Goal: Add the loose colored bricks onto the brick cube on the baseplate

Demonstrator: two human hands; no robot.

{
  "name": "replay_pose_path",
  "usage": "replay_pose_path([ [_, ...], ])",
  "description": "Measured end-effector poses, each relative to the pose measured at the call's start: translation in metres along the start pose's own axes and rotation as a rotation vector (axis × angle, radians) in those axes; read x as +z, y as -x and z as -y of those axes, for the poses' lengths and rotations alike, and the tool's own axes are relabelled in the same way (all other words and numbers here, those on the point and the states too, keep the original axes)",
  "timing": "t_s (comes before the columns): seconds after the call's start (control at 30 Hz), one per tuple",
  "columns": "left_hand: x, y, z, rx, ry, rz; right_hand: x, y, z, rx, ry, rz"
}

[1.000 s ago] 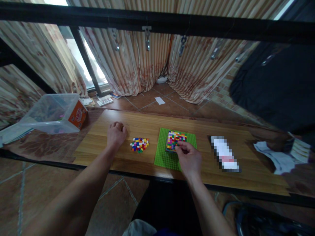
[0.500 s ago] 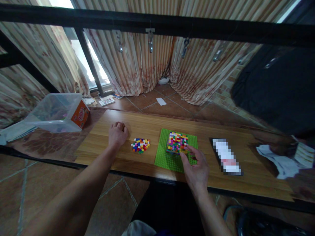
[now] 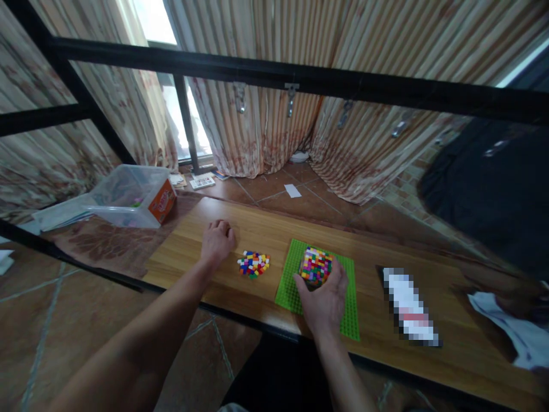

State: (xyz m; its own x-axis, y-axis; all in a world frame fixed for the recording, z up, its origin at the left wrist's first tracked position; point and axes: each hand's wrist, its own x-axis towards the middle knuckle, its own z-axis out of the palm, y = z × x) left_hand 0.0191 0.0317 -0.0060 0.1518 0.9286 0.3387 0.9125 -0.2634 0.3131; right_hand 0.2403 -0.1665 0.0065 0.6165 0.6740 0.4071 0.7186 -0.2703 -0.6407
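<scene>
A block of small multicoloured toy bricks stands on a green studded baseplate on the wooden table. My right hand is around the near side of the block, thumb at its left and fingers along its right; the fingertips are partly hidden. My left hand rests on the table with its fingers curled in, and nothing shows in it. Just right of that hand lies a loose pile of small coloured bricks.
A blurred-out dark-edged phone-like object lies right of the baseplate, with crumpled white paper farther right. A clear plastic bin with an orange label sits left of the table. A black metal bar crosses ahead, before striped curtains.
My right hand has moved from the block's near right corner to wrap around its near side. The left hand stays on the table. The view has shifted and tilted.
</scene>
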Motion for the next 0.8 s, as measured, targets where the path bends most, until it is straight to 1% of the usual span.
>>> replay_pose_path([
  [0.17, 0.0, 0.002, 0.0, 0.014, 0.019, -0.009, 0.005, 0.007, -0.008, -0.022, 0.018, -0.022],
  [0.3, 0.001, 0.002, 0.0, 0.004, 0.045, -0.013, -0.004, 0.012, -0.01, -0.038, 0.056, 0.006],
  [0.37, 0.002, 0.002, 0.0, 0.001, 0.053, -0.024, -0.014, 0.014, -0.004, -0.071, 0.103, -0.007],
  [0.47, 0.003, 0.003, -0.001, -0.006, 0.064, -0.022, -0.026, 0.014, 0.015, -0.172, 0.115, -0.068],
  [0.5, 0.003, 0.003, -0.001, -0.009, 0.067, -0.018, -0.027, 0.013, 0.023, -0.22, 0.076, -0.044],
  [0.53, 0.003, 0.003, -0.001, -0.01, 0.071, -0.014, -0.026, 0.012, 0.031, -0.28, 0.02, 0.023],
  [0.57, 0.003, 0.003, -0.001, -0.013, 0.076, -0.013, -0.021, 0.009, 0.038, -0.345, -0.04, 0.12],
  [0.6, 0.003, 0.003, -0.001, -0.015, 0.081, -0.015, -0.014, 0.006, 0.044, -0.405, -0.084, 0.247],
  [0.63, 0.002, 0.003, -0.001, -0.018, 0.087, -0.019, -0.005, 0.002, 0.049, -0.45, -0.105, 0.333],
  [0.7, 0.002, 0.003, -0.001, -0.023, 0.097, -0.026, 0.016, -0.007, 0.053, -0.47, -0.071, 0.41],
  [0.8, 0.002, 0.004, -0.001, -0.022, 0.094, -0.025, 0.044, -0.022, 0.051, -0.477, -0.008, 0.489],
])
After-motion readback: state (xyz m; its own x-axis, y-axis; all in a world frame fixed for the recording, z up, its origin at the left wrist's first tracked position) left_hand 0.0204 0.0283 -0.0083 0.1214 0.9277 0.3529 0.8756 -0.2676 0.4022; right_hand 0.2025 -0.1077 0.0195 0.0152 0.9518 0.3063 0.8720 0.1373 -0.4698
